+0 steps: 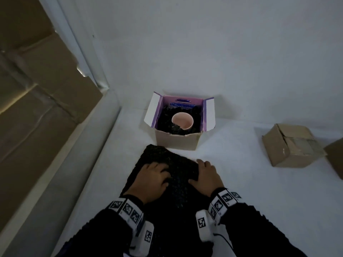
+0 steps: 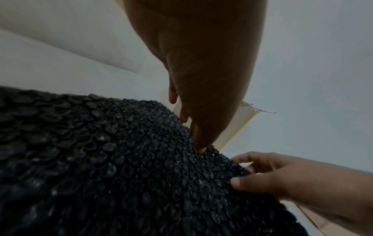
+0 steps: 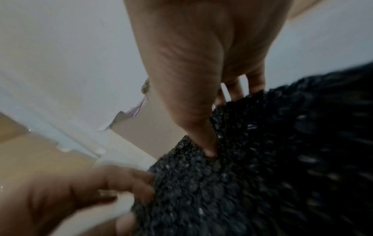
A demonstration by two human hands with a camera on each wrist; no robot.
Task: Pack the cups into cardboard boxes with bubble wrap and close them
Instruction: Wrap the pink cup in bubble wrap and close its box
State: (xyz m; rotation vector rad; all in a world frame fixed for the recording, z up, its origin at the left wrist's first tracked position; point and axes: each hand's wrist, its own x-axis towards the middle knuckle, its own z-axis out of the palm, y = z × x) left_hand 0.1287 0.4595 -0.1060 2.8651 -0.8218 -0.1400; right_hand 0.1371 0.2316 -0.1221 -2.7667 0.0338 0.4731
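An open cardboard box (image 1: 176, 141) with purple inner flaps stands in the middle of the white surface. Inside, a pink cup (image 1: 182, 121) sits upright on black bubble wrap lining. In front of the box lies a folded sheet of black bubble wrap (image 1: 163, 156) (image 2: 101, 159) (image 3: 262, 159). My left hand (image 1: 157, 175) (image 2: 189, 126) grips it from above, thumb pressed into the bubbles and fingers over its far edge. My right hand (image 1: 204, 173) (image 3: 222, 124) pinches the sheet's right edge, thumb on top and fingers behind.
A closed, taped cardboard box (image 1: 291, 145) sits to the right, with the corner of another box (image 1: 336, 156) at the frame's edge. Large flattened brown cardboard (image 1: 37, 89) lies along the left beyond a white ledge. A white wall stands behind the open box.
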